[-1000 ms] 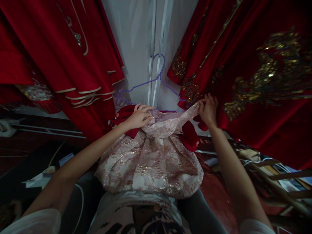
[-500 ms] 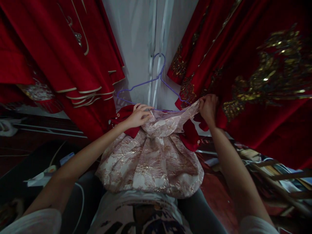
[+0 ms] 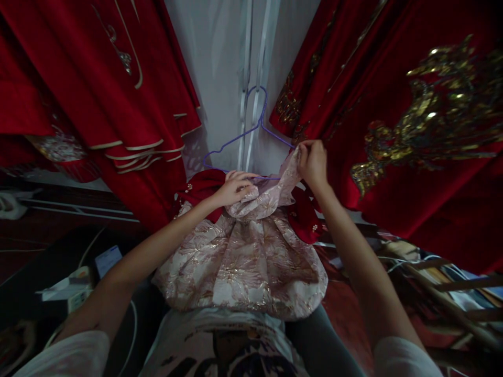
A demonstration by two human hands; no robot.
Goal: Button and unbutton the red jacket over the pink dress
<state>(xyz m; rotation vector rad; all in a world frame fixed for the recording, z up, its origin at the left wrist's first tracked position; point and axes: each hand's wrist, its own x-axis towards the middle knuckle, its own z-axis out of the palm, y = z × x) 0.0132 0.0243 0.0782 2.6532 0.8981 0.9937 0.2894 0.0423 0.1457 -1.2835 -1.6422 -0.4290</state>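
Observation:
A small pink and gold brocade dress [image 3: 243, 264] with red puffed sleeves lies across my lap, its skirt toward me. A purple hanger [image 3: 239, 137] hooks upward against the pale wall, and its lower bar passes behind the dress's top. My right hand [image 3: 314, 163] pinches the raised right shoulder edge of the bodice, close to the hanger's right arm. My left hand [image 3: 236, 189] is closed on the bodice's left shoulder cloth, beside the left red sleeve [image 3: 204, 187] and the hanger's bar.
Red garments [image 3: 141, 120] hang at left, and a red garment with gold sequins [image 3: 420, 110] hangs at right. Metal rails run up the pale wall [image 3: 212, 57]. Wooden slats [image 3: 451, 293] stand lower right. A small white box [image 3: 70, 285] lies at left.
My right hand has moved left and slightly up, drawing the shoulder cloth inward along the hanger. My left hand has shifted slightly right. The hanger's left end has moved right.

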